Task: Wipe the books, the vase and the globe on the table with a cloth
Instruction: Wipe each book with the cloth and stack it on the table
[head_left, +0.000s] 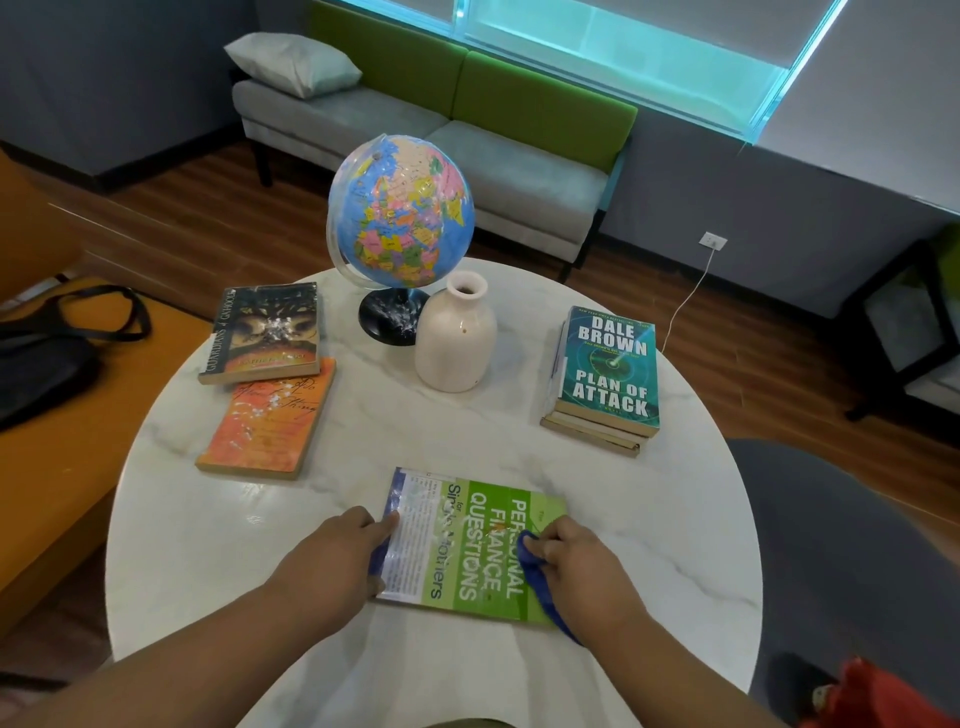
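A green book (467, 545) lies at the near edge of a round white marble table (208, 545), the globe (402, 208), cream vase (454, 338) and stacked books (605, 374) beyond it, a grey-and-green sofa (519, 156) behind. The right hand (582, 571) clutches a blue cloth (540, 582) on the cover; the left hand (337, 556) grips the book's left edge.

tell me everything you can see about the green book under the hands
The green glossy paperback book lies closed and flat, cover up, near the front edge of the round white marble table. Its white title, Personal Finance Questions, runs sideways; a pale text panel fills its left strip. Whitish specks dot the cover. The left hand holds its left edge, and the right hand presses a bunched blue cloth onto its right side.
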